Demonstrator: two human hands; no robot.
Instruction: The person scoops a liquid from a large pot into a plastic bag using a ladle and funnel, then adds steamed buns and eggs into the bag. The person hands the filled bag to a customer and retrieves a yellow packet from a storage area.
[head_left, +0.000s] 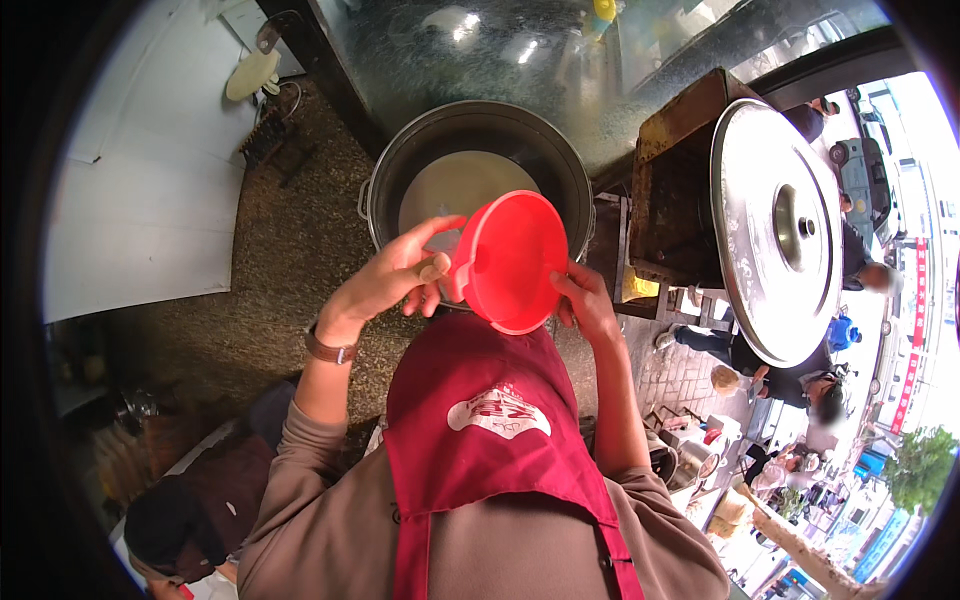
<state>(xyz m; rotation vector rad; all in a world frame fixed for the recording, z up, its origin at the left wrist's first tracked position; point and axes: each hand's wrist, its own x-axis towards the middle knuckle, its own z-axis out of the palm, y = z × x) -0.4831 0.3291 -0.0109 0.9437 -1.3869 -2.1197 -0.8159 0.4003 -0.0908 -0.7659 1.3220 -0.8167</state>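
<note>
A red plastic bowl (517, 259) is tilted over the near rim of a large metal pot (480, 112), its hollow side facing up towards me. My right hand (586, 296) grips the bowl's right edge between thumb and fingers. My left hand (397, 274), with a brown watch strap on the wrist, is at the bowl's left side with spread fingers; whether it touches the bowl is unclear. Pale, cloudy liquid (469, 180) lies in the bottom of the pot. The bowl hides part of the pot's near side.
A large metal lid (780, 232) leans against a rusty metal box (675, 172) on the right. Behind the pot is a glass panel (480, 60). A white panel (150, 187) stands at left. Another person (202, 510) is at lower left; people and vehicles are outside at right.
</note>
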